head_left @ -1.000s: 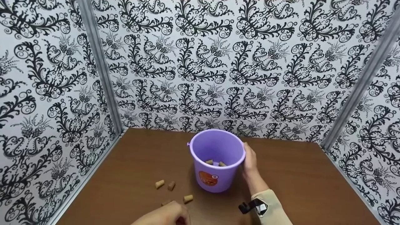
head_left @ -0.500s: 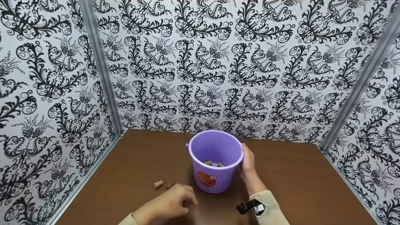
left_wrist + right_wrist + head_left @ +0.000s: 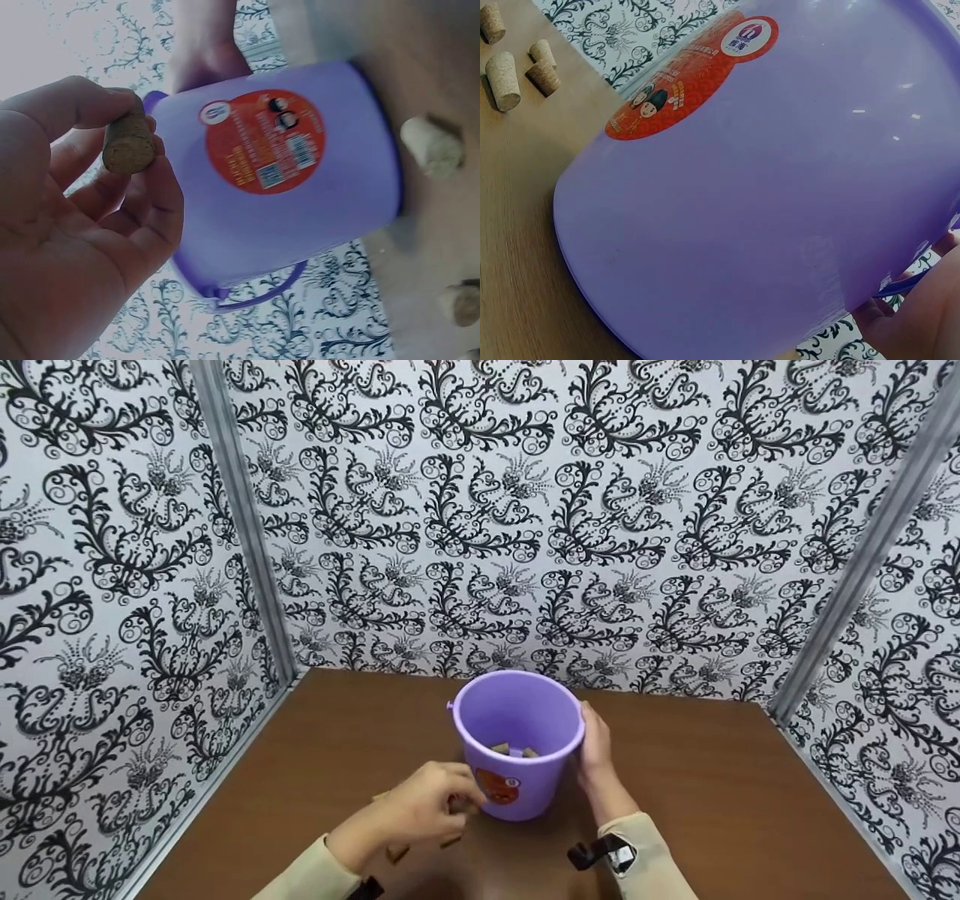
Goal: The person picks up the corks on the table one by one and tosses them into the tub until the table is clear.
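My left hand (image 3: 427, 810) pinches a cork (image 3: 129, 146) between thumb and fingertips. In the head view this hand is in front of the purple bucket (image 3: 525, 787), at the left of its orange label, with the cork below rim height. My right hand (image 3: 598, 742) holds the bucket from its right side, and the bucket stands upright. Its fingers are partly hidden behind the wall. Two corks (image 3: 500, 748) show on the bucket's floor.
Several loose corks (image 3: 502, 81) lie on the brown wooden table (image 3: 337, 735), left of the bucket and partly under my left hand in the head view. The bucket's handle (image 3: 262, 300) hangs at its far side. Patterned walls (image 3: 487, 510) enclose the table's back and sides.
My left hand has come up from the front edge of the head view toward the bucket, carrying the cork. My right hand stays on the bucket, which has barely shifted.
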{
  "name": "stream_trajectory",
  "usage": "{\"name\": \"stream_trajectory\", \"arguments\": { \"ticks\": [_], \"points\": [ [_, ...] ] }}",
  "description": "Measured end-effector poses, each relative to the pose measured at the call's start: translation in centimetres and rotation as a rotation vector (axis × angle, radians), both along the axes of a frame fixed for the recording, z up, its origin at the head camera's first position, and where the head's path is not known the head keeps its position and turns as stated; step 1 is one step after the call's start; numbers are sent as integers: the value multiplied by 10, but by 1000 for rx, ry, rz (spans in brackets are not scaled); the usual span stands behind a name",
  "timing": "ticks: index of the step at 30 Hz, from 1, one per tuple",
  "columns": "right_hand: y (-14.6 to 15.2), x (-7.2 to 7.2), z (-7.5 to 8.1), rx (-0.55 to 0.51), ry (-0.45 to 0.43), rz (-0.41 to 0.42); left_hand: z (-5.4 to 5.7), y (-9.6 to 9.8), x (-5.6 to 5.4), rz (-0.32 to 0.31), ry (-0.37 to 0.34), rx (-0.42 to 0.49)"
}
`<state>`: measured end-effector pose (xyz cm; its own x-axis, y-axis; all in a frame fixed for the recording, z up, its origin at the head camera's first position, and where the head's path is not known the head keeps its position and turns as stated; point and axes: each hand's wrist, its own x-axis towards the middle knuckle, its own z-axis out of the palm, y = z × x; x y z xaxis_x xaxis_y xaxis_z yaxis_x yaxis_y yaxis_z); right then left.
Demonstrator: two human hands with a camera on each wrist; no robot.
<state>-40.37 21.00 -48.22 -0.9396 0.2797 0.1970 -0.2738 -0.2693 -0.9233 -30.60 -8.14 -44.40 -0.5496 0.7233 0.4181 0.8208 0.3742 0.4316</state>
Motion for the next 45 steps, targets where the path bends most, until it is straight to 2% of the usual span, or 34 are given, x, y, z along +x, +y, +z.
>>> {"name": "stream_trajectory", "arguments": {
  "ticks": [4,7,12,16,21,27,32,38,45],
  "points": [
    [0,0,-1,8,-2,2,8,5,-2,12,-24,46],
    [0,1,-2,14,-3,-1,13,10,-4,13,-11,123],
    [0,0,-3,25,15,4,17,17,-10,20,118,257],
    [-1,0,-5,10,31,25,22,20,-16,48,175,296],
    [0,0,-4,-18,20,30,31,24,-23,85,173,274],
    [1,-3,-5,-27,28,18,39,34,-33,109,90,244],
    [0,-3,-5,-30,37,24,44,40,-44,144,53,220],
    [3,-2,-4,-11,28,8,53,48,-60,179,-4,136],
    [2,-3,-5,42,53,4,67,54,-73,193,-18,65]
  ]
}}
